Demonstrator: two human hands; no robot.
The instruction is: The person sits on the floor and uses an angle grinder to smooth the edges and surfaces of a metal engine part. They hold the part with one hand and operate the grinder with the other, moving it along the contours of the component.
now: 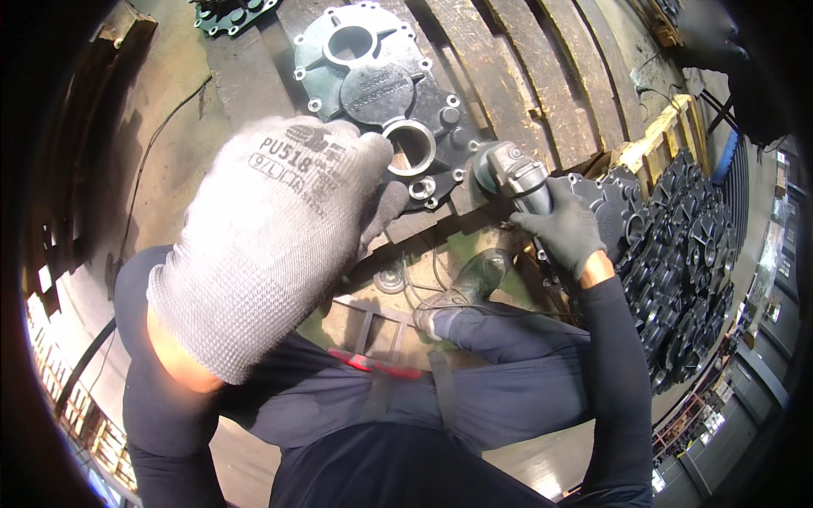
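Observation:
A grey metal casting (379, 93) with two large round openings and bolt lugs along its rim lies flat on the wooden slats. My left hand (271, 229), in a light grey knitted glove with dark print, is raised near the camera and covers the casting's lower left side. Its fingers curl inward, and what they may hold is hidden. With my right hand (566, 222), in a dark grey glove, I grip an angle grinder (518, 176). The grinder's disc (484, 168) is beside the casting's right lower edge; whether they touch I cannot tell.
Several dark castings (677, 262) are piled at the right. Part of another casting (230, 17) shows at the top left. Wooden slats (542, 76) with gaps stretch to the far side. A cable (148, 152) runs along the left floor; more cable lies near my boot (483, 275).

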